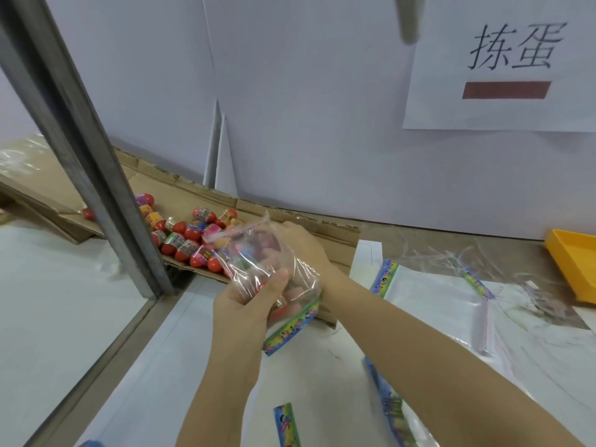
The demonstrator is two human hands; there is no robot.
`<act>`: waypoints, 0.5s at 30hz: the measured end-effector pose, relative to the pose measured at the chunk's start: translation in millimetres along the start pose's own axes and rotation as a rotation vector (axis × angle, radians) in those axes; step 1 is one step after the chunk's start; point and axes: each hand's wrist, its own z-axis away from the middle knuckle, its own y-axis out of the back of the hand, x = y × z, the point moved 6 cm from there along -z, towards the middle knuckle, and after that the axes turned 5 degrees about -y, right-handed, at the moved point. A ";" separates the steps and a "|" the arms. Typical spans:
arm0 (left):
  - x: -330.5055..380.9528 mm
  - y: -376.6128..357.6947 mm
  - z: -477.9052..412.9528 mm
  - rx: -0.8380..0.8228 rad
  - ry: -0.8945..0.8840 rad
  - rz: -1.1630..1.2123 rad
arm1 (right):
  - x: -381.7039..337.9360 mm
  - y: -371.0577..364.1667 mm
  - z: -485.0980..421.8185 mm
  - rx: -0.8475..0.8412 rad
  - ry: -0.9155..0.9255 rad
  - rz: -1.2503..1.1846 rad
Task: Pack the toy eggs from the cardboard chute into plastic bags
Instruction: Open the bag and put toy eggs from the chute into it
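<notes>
A clear plastic bag (258,269) with a colourful printed strip at its bottom is held over the low end of the cardboard chute (329,240). My left hand (245,304) grips the bag from below, thumb pressed on its front. My right hand (303,246) is behind the bag, fingers curled round its far side. Red shapes show through the bag. Several red toy eggs (180,233) with printed bands lie in a heap on the chute just left of the bag's mouth.
A slanted metal post (96,175) crosses in front of the chute on the left. Flat spare bags (435,291) lie on the white table to the right. A yellow tray (574,262) sits at the far right edge. A white wall with a paper sign stands behind.
</notes>
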 end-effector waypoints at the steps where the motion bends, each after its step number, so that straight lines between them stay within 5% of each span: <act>1: -2.0 -1.3 -1.4 -0.031 -0.015 0.001 | 2.8 1.9 0.6 0.012 -0.005 -0.035; 3: 0.5 -6.1 0.3 -0.058 -0.032 0.000 | 6.5 15.5 7.8 0.051 -0.015 -0.134; 9: 1.8 -22.4 7.7 -0.192 -0.118 -0.132 | 23.5 103.8 64.2 0.392 -0.008 -0.961; 15: -1.0 -39.3 21.2 -0.324 -0.212 -0.257 | 5.6 148.3 122.0 0.288 0.213 -0.805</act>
